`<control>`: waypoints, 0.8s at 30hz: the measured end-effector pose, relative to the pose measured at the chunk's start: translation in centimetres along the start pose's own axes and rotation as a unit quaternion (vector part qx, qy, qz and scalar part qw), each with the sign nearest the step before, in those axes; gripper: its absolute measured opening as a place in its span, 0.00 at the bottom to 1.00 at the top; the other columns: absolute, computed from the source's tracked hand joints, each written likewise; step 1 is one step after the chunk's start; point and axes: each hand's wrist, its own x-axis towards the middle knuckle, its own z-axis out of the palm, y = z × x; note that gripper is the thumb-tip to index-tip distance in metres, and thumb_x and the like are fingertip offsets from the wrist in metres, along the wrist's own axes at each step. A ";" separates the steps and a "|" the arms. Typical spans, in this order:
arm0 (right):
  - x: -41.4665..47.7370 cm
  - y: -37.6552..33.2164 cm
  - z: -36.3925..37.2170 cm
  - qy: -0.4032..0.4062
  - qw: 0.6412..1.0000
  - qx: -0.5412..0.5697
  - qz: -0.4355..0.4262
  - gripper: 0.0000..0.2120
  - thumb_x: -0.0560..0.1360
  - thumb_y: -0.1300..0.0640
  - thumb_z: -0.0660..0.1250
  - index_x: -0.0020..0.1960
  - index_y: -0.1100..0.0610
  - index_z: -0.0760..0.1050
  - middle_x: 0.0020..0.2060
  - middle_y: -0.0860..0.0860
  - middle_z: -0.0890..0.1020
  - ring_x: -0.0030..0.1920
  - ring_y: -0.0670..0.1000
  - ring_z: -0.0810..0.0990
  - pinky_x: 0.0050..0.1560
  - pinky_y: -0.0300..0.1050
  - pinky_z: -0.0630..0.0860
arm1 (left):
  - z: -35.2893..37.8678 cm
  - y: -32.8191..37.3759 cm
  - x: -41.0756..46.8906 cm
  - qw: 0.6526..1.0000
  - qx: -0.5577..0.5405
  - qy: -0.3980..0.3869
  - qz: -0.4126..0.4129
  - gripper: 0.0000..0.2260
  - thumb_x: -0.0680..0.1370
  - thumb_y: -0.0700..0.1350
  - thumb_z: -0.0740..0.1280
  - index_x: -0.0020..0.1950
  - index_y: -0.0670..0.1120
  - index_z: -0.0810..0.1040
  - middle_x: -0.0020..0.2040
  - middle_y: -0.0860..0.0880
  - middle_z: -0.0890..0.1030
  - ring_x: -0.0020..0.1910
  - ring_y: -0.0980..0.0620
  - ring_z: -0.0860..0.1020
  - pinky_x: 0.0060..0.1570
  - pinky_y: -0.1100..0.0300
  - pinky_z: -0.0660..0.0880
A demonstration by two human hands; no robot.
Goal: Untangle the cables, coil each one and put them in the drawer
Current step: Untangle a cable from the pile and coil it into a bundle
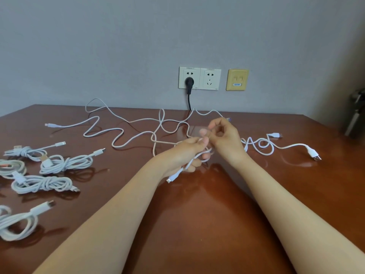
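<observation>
White cable point(189, 163): held above the middle of the table point(197, 214), between both hands. Its plug end point(172, 177) hangs down below the left hand, pointing toward the near left.

Left hand point(185, 153): fingers curled round the cable, a few strands gathered in the fist. How many turns are made, I cannot tell.

Right hand point(225, 135): just beyond and to the right of the left, nearly touching it. Thumb and forefinger appear to pinch one strand; this part is blurred.

Key relation: the uncoiled length runs away from the hands toward the far left, so its long axis lies roughly left-right across the table. It crosses other loops point(161, 123) just behind the hands. Which strand belongs to which cable at that crossing cannot be told.

Judgement: the right hand is the nearer to the feeding strand and is better placed to draw slack in. Pulling hard could tighten the crossing.

Outward:
- A long loose cable point(102, 131) winds off to the far left.
- A short cable point(262, 149) lies right of the right hand.
- Coiled bundles point(65, 163) sit at the left edge, well apart from the hands.
- Wall sockets point(199, 78) behind, with a black plug point(189, 83) in one.
- No drawer in view.
</observation>
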 end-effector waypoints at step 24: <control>-0.4 -0.8 0.7 -0.028 0.998 0.052 0.016 0.11 0.79 0.61 0.59 0.40 0.51 0.70 0.30 0.49 0.71 0.20 0.41 0.68 0.23 0.32 0.66 | 0.1 -0.2 0.7 0.998 -0.044 0.031 -0.030 0.15 0.82 0.42 0.55 0.36 0.44 0.70 0.19 0.54 0.61 0.17 0.58 0.60 0.19 0.70 0.57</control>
